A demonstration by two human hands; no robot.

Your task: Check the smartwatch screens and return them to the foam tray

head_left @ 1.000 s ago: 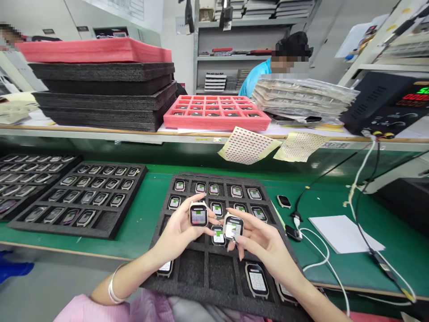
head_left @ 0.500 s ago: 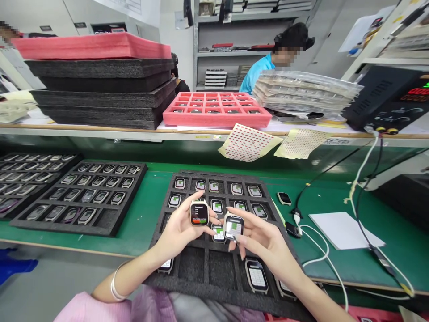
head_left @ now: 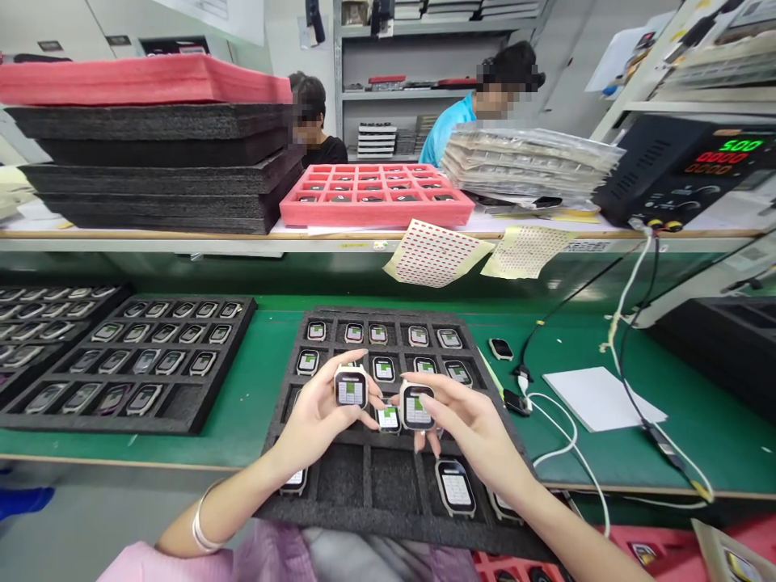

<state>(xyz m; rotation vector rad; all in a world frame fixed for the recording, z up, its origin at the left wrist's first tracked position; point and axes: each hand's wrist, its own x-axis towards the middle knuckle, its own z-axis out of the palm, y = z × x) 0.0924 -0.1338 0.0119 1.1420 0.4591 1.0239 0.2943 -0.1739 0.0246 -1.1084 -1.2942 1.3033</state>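
Observation:
My left hand (head_left: 321, 412) is closed around a smartwatch without a strap (head_left: 351, 389), its lit screen showing a white and green grid. Just to the right, my right hand (head_left: 464, 412) grips a second strapless smartwatch (head_left: 417, 406) by its edges, the thumb on its lit screen. Both watches face up above a black foam tray (head_left: 397, 477) divided into compartments. In the tray lie several more watches, such as one watch (head_left: 456, 487) at the front right, most with similar lit screens. Two front compartments hold nothing. My hands hide part of the middle rows.
At the left are further black foam trays (head_left: 194, 404) of watches. A loose watch (head_left: 500, 349), white cables (head_left: 573, 436) and white paper (head_left: 600, 396) lie at the right. On the shelf stand a pink foam tray (head_left: 376, 214), stacked black foam (head_left: 151, 190) and a power supply (head_left: 679, 174). Two people sit beyond.
The left watch's screen has switched from a dark page with red and green buttons to the white and green grid. My right thumb has moved onto its watch's screen. The view has turned slightly right.

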